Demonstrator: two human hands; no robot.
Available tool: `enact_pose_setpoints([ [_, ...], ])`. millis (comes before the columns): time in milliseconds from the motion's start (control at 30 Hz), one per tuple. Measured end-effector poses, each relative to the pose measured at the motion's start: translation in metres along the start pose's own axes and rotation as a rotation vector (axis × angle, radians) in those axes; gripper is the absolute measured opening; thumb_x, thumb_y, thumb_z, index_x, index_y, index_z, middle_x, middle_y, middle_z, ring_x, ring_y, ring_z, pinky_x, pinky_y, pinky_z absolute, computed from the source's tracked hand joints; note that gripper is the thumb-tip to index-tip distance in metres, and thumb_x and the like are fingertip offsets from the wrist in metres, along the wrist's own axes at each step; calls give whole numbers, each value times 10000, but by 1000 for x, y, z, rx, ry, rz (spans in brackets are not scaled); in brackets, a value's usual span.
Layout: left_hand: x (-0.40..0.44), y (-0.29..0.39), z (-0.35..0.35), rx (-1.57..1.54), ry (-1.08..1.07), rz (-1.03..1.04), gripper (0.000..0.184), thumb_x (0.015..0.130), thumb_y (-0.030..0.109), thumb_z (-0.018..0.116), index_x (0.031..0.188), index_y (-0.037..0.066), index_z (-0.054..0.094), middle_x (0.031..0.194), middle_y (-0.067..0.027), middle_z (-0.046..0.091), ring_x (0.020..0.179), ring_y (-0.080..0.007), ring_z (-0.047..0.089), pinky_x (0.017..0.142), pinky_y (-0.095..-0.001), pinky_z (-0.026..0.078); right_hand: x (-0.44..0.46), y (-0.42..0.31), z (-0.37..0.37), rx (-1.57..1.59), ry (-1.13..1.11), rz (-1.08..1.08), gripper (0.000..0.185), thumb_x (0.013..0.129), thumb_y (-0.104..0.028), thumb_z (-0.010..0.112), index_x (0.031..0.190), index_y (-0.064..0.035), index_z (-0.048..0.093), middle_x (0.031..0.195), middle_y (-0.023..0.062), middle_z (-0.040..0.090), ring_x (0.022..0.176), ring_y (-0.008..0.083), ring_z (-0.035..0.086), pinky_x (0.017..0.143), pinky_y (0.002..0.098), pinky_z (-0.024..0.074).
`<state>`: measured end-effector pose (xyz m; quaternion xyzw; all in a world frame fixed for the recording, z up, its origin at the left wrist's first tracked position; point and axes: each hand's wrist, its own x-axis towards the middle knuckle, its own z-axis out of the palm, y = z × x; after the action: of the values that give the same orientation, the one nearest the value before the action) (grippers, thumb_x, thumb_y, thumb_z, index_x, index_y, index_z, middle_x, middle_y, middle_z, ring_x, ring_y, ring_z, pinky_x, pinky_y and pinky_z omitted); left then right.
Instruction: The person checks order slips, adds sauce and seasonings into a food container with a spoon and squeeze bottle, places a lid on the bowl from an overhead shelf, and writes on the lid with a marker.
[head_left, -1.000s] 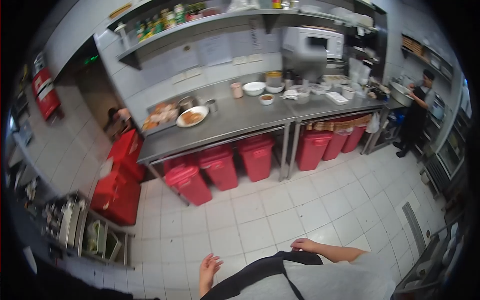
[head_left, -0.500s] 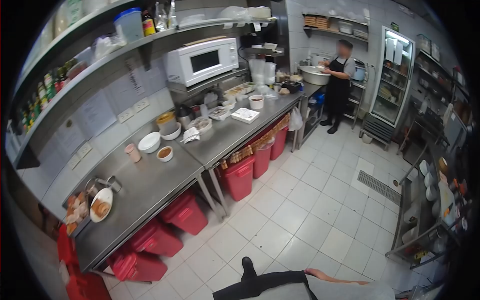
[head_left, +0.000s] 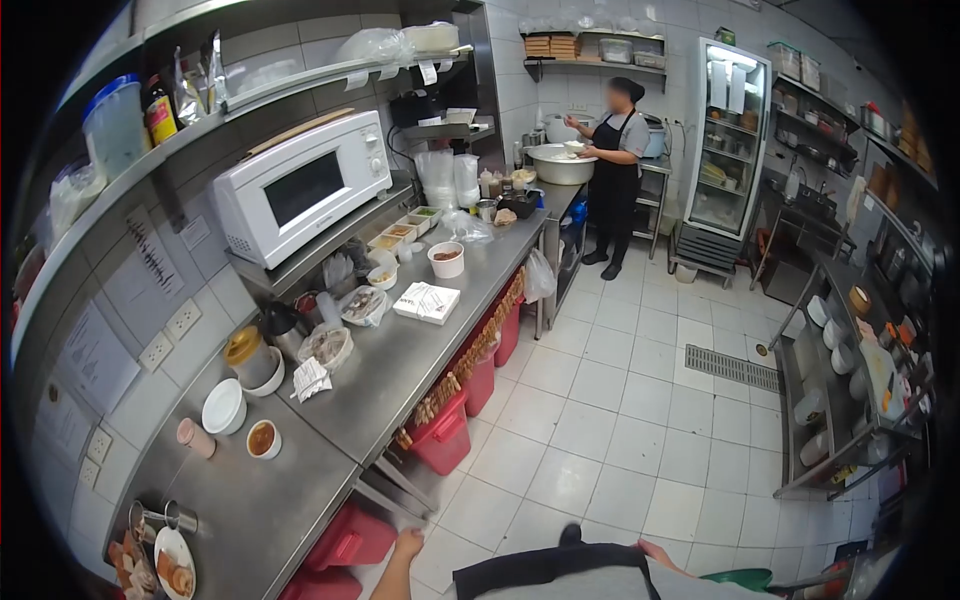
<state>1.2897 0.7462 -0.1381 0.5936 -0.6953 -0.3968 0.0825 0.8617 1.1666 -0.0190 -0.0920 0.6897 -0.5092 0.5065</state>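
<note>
Bins (head_left: pixel 352 540) below counter (head_left: pixel 255 500), left hand (head_left: pixel 408 544) near | right hand (head_left: pixel 655 553) by apron (head_left: pixel 535 567) | can't make out either grip | keep left hand clear of counter edge when passing

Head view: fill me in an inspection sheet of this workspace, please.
Surface: steel counter along the wall, with items mostly toward the back.
Job's things: red bins under the counter, nearest the left hand.
Clutter: pink cup, sauce bowl, white box; microwave on a raised shelf.
Hands: left hand loosely curled, nothing seen in it; right hand by the apron, partly hidden, grip unclear.
Cables: dark cord beside the microwave, ends unclear.
Surroundings: co-worker at a large basin; fridge; floor grate.
</note>
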Motion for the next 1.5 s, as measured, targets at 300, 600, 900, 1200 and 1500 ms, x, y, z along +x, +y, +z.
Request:
enact_pose_setpoints([
  [300, 136, 247, 121, -265, -344, 135, 334, 817, 202, 556, 1101, 28, 590, 876, -114, 656, 778, -199, 620, 729, -296, 490, 209, -146, -47, -3, 222, -137, 303, 862, -259, 515, 959, 19, 589, 862, 134, 630, 785, 208, 601, 695, 344, 479],
  [600, 213, 397, 82, -279, -285, 309, 320, 841, 235, 589, 1088, 32, 601, 999, -129, 648, 921, -224, 616, 819, -327, 476, 394, -360, 26, -638, -62, -655, 247, 848, -244, 571, 935, -18, 621, 882, 149, 620, 825, 252, 606, 721, 334, 480],
  [900, 401, 583, 11, -401, -170, 552, 227, 839, 232, 632, 899, 13, 643, 884, -86, 649, 804, -177, 617, 737, -286, 478, 542, -471, 88, -962, -424, -756, 280, 836, -303, 577, 987, -74, 632, 958, 160, 596, 934, 325, 571, 814, 389, 454],
  [1200, 620, 773, -11, 73, 205, 805, 184, 803, 211, 595, 933, 91, 647, 986, -85, 597, 959, -258, 566, 852, -435, 385, 669, -649, 93, -890, -168, -831, 198, 806, -212, 594, 907, -51, 649, 911, 154, 605, 843, 322, 589, 762, 387, 467],
  [1500, 787, 831, 18, 497, 589, 397, 256, 777, 315, 630, 940, 121, 660, 978, -76, 574, 966, -241, 522, 889, -431, 328, 818, -814, 151, -900, -405, -1077, 154, 791, -103, 572, 904, -16, 630, 848, 164, 581, 804, 327, 580, 712, 372, 470],
])
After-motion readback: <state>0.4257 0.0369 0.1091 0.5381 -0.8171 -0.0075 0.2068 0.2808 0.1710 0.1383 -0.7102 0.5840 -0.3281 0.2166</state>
